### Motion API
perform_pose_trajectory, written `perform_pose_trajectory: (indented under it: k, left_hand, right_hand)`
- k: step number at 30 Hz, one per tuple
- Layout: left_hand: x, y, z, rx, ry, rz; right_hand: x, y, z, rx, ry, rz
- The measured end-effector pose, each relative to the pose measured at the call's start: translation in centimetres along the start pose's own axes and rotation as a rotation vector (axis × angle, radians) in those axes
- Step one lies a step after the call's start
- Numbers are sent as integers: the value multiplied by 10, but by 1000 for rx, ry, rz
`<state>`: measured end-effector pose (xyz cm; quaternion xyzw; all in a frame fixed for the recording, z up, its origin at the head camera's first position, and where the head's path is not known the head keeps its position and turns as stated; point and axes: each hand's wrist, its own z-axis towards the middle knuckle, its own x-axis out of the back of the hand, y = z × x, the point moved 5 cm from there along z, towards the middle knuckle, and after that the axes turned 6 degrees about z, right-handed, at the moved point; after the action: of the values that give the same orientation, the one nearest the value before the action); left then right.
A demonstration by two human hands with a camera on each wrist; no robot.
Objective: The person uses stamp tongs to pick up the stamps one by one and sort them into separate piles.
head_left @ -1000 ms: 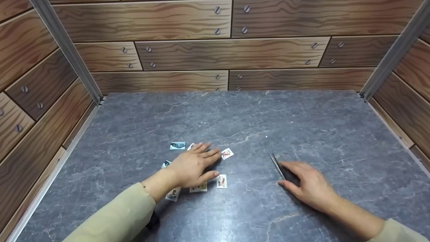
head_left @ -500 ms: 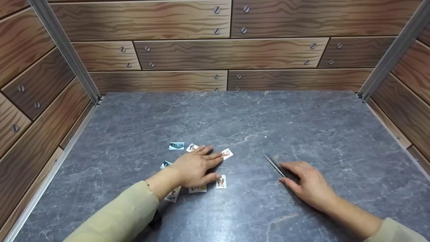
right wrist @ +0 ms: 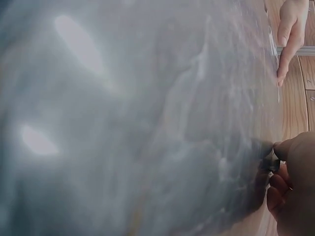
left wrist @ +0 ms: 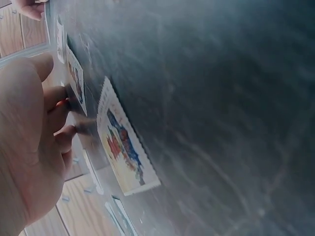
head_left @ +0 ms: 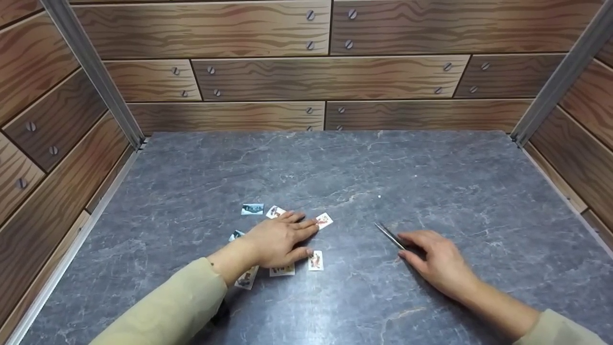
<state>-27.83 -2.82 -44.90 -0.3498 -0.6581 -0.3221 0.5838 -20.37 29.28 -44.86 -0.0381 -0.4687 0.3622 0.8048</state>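
Note:
My left hand (head_left: 275, 242) lies palm down with its fingers extended over a group of postage stamps on the table. Its fingertips reach a stamp (head_left: 324, 220) at the right, and the thumb tip touches another stamp (head_left: 315, 261) nearer me. Part of the group is hidden under the hand. In the left wrist view, a stamp (left wrist: 125, 147) shows perforated edges and a colourful picture. Farther right, my right hand (head_left: 443, 263) pinches slim metal tweezers (head_left: 388, 235) between thumb and fingers, low over the table. The tips point away from me and to the left.
A blue stamp (head_left: 252, 209) lies beyond the left hand, and one more stamp (head_left: 246, 278) peeks out below the wrist. A tiny white speck (head_left: 379, 196) sits beyond the tweezers. Wood-patterned walls (head_left: 330, 76) enclose the grey marbled table (head_left: 335, 158).
The tweezers' tips have swung to the left. My left hand has shifted slightly right, its fingers and thumb now overlapping the right-hand stamps more. The right hand stays nearly in place.

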Motion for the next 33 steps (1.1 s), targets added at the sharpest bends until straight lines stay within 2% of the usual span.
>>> perform_pose_trajectory:
  k: [8,18,28,33]
  left_hand:
    - [1,-3,-3,3,4,-22]
    - [0,-1,-2,-11,21,-19]
    - [2,0,2,-20,20,-5]
    - [0,-1,2,-10,17,-9]
  right_hand:
    - [-2,-1,3,13,16,27]
    - [-1,3,1,-67,-46,71]
    - [11,1,11,14,-32,127]
    - [14,3,25,9,-102,157]
